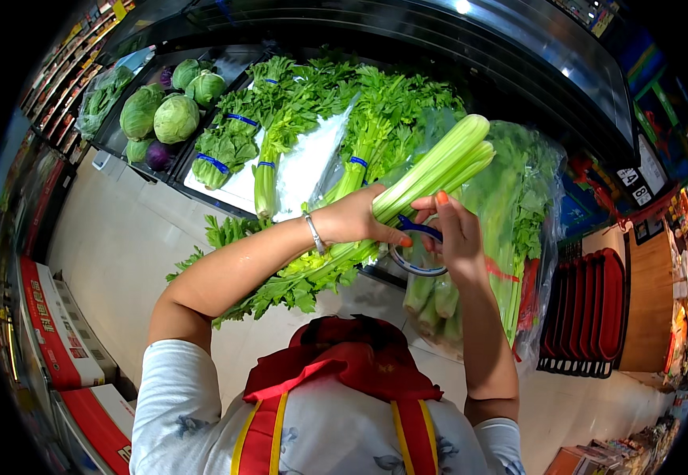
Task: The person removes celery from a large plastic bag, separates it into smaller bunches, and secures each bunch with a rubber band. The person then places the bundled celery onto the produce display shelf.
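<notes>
My left hand [356,219] grips a bunch of celery [433,166] around its stalks. The pale root end points up and right, and the leaves trail down to the left behind my forearm. A roll of blue tape [418,271] hangs from the fingers of my right hand [454,231], just below the celery. Between thumb and fingers of that hand is a blue piece [418,227] that looks like the tape's loose end; whether it touches the stalks is hard to tell. Behind my right hand is a large clear plastic bag of celery [513,172].
Several celery bunches [368,130] banded in blue tape lie on the display shelf ahead. Green and purple cabbages [176,119] fill a black tray to the left. Stacked red and black shopping baskets [584,309] stand at the right. Chest freezers [62,326] line the lower left.
</notes>
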Available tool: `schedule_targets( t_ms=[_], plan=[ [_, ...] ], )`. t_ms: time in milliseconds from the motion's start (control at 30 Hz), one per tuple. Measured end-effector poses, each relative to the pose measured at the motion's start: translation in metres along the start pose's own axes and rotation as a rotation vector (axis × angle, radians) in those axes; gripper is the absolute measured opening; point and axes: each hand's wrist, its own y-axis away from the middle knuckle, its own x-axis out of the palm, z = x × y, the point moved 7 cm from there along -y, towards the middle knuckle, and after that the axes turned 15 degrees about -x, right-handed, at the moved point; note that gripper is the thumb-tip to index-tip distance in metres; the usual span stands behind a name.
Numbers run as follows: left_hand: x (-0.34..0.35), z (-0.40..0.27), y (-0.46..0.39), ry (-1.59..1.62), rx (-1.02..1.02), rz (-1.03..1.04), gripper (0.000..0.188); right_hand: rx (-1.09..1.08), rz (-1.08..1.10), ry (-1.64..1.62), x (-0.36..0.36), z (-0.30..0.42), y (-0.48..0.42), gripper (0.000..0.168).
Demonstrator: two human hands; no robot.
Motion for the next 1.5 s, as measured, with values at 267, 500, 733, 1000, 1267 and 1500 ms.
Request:
schedule_targets(
  t_ms=[267, 500, 733, 1000, 1267, 1500],
  plan=[
    [0.014, 0.008, -0.003, 0.279, -0.096, 0.111, 0.036, -0.102, 0.044, 0.108, 0.003, 0.001, 0.016, 0.024],
    [0.000, -0.007, 0.021, -0.011, -0.123, 0.018, 0.038, 0.183, 0.211, -0.175, 0.020, -0.029, 0.043, 0.026],
    [0.014, -0.044, 0.081, -0.761, 0.077, 0.139, 0.042, 0.507, 0.584, -0.313, 0.037, -0.035, 0.046, 0.053],
    [0.010, -0.031, 0.079, -1.375, 0.516, -0.285, 0.017, 0.284, 0.426, -0.964, 0.049, 0.008, -0.016, 0.052],
    [-0.050, 0.006, 0.021, -1.171, -0.011, -0.446, 0.048, -0.209, 0.192, -0.111, 0.086, 0.023, 0.020, 0.028],
    [-0.106, -0.023, 0.044, -0.629, -0.018, -0.604, 0.051, -0.251, 0.109, 0.231, 0.058, -0.019, 0.045, 0.019]
  ],
)
